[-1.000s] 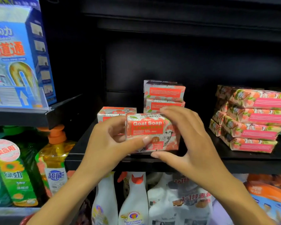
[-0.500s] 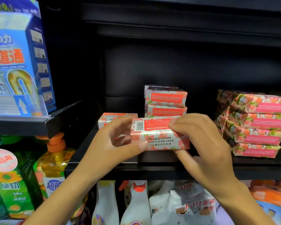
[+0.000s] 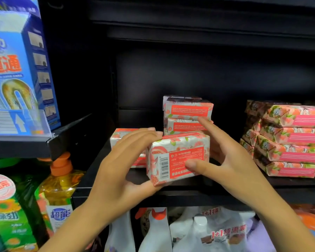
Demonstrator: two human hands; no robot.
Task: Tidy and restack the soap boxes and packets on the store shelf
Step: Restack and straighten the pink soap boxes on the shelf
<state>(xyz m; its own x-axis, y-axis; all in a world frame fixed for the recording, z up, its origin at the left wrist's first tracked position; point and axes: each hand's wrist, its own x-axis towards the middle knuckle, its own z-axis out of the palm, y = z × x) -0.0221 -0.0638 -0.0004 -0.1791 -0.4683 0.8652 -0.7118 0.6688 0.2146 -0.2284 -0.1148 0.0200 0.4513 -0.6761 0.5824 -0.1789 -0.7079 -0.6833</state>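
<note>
white-red floral soap box (image 3: 178,157), black shelf (image 3: 171,193)

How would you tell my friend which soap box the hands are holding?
Look at the black shelf in the middle, in front of the stack of two soap boxes. The held soap box is between the left hand and right hand, tilted, and only it shows a barcode beside an upside-down red label.

The soap box (image 3: 178,158) that I hold is of smooth printed card, a little glossy. The shelf (image 3: 189,196) looks like black painted metal, matt and smooth. The packets (image 3: 289,139) at the right are wrapped in shiny, creased film. The yellow bottle (image 3: 60,188) below is of clear, glossy plastic.
</note>
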